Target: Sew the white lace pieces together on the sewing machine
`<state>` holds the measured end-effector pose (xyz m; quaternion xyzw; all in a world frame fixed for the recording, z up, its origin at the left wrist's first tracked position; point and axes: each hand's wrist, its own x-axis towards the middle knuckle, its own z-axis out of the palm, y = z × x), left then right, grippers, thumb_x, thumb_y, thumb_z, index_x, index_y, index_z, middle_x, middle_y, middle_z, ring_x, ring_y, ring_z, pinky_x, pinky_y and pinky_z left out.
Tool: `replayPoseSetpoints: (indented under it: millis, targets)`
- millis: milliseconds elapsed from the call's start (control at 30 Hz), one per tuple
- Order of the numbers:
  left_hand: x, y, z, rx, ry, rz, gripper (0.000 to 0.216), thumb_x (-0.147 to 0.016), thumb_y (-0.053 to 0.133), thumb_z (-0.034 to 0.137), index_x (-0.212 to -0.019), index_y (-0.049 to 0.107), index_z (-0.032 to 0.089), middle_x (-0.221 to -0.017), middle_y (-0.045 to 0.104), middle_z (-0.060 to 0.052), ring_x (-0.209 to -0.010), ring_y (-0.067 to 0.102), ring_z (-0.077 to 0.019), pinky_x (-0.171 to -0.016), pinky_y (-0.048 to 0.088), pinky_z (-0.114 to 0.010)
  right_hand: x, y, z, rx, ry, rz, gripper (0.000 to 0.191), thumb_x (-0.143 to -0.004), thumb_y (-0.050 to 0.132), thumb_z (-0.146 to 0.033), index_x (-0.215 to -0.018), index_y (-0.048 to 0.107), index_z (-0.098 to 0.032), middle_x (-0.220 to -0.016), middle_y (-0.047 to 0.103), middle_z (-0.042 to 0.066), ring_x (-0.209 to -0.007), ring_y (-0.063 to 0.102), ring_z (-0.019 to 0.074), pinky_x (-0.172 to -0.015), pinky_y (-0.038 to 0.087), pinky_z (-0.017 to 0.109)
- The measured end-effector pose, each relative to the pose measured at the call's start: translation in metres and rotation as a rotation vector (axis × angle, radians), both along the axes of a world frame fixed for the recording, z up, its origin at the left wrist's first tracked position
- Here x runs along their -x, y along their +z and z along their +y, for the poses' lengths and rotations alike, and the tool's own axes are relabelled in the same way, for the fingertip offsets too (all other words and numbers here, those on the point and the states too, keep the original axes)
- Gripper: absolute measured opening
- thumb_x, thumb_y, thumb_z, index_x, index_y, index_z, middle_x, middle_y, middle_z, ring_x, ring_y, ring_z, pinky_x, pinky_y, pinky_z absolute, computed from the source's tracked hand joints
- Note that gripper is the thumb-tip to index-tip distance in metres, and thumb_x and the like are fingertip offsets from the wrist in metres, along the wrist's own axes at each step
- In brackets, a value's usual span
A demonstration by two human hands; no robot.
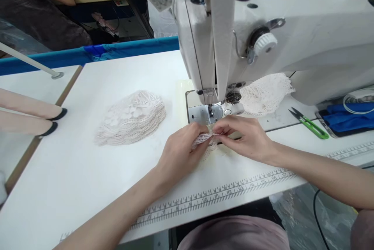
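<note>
A small piece of white lace (201,138) is pinched between my two hands, just in front of the sewing machine's (198,43) presser foot (210,111). My left hand (183,147) grips its left part, with the fingers closed. At the right end, my right hand (244,135) holds the lace edge between thumb and fingertips. Part of the lace hangs below the fingers over the machine bed, and the hands cover some of it. To the left lies a stack of white lace pieces (134,117). More lace (264,94) lies behind my right hand, under the machine arm.
Green-handled scissors (312,124) lie on the right, beside a dark tray (344,129) with blue cloth (350,117). A printed ruler (204,201) runs along the table's front edge. Two pale cloth-covered forms (29,113) stick in from the left. A person (37,8) stands behind.
</note>
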<state>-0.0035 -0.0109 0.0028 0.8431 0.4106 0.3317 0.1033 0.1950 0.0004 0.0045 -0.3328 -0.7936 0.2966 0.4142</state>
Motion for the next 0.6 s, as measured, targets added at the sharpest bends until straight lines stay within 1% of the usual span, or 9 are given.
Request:
replayPoseSetpoints:
  millis: [67, 133, 233, 433, 600]
  targets:
    - [0.0003, 0.0006, 0.0002, -0.046, -0.018, 0.017, 0.008, -0.089, 0.059, 0.018, -0.095, 0.054, 0.019, -0.079, 0.064, 0.003, -0.066, 0.059, -0.0090, -0.057, 0.043, -0.019, 0.0007, -0.0008, 0.0002, 0.018, -0.011, 0.001, 0.017, -0.082, 0.062, -0.008, -0.095, 0.062, -0.019, -0.086, 0.067, -0.002, -0.074, 0.065, 0.0074, -0.069, 0.059, 0.018]
    - [0.0002, 0.0017, 0.0001, -0.086, -0.016, 0.024, 0.004, -0.090, 0.058, 0.017, -0.093, 0.055, 0.020, -0.075, 0.063, 0.003, -0.064, 0.059, -0.0087, -0.056, 0.042, -0.019, 0.0011, -0.0007, 0.0005, 0.042, -0.023, 0.009, 0.019, -0.081, 0.063, -0.007, -0.095, 0.062, -0.018, -0.085, 0.068, -0.002, -0.075, 0.066, 0.0074, -0.070, 0.059, 0.017]
    - [0.0004, 0.0027, -0.0005, -0.120, -0.009, 0.027, 0.005, -0.090, 0.058, 0.015, -0.090, 0.056, 0.020, -0.072, 0.063, 0.003, -0.064, 0.059, -0.0087, -0.055, 0.041, -0.019, 0.0011, 0.0009, 0.0009, 0.066, -0.027, 0.026, 0.016, -0.081, 0.063, -0.007, -0.093, 0.062, -0.018, -0.085, 0.068, -0.002, -0.075, 0.067, 0.0073, -0.072, 0.059, 0.017]
    - [0.0009, 0.0021, -0.0009, -0.111, 0.004, 0.033, 0.005, -0.090, 0.056, 0.015, -0.090, 0.058, 0.019, -0.071, 0.063, 0.002, -0.063, 0.059, -0.0093, -0.054, 0.042, -0.020, 0.0005, 0.0025, 0.0008, 0.061, -0.009, 0.021, 0.011, -0.082, 0.063, -0.009, -0.088, 0.061, -0.018, -0.082, 0.067, -0.003, -0.073, 0.065, 0.0058, -0.071, 0.058, 0.015]
    - [-0.0002, 0.0020, -0.0011, -0.125, 0.018, 0.021, 0.003, -0.091, 0.057, 0.018, -0.088, 0.058, 0.020, -0.068, 0.061, 0.004, -0.058, 0.056, -0.0082, -0.052, 0.041, -0.020, 0.0014, 0.0009, -0.0004, 0.057, -0.005, 0.046, 0.013, -0.082, 0.063, -0.009, -0.091, 0.060, -0.018, -0.085, 0.066, -0.003, -0.074, 0.065, 0.0053, -0.072, 0.057, 0.014]
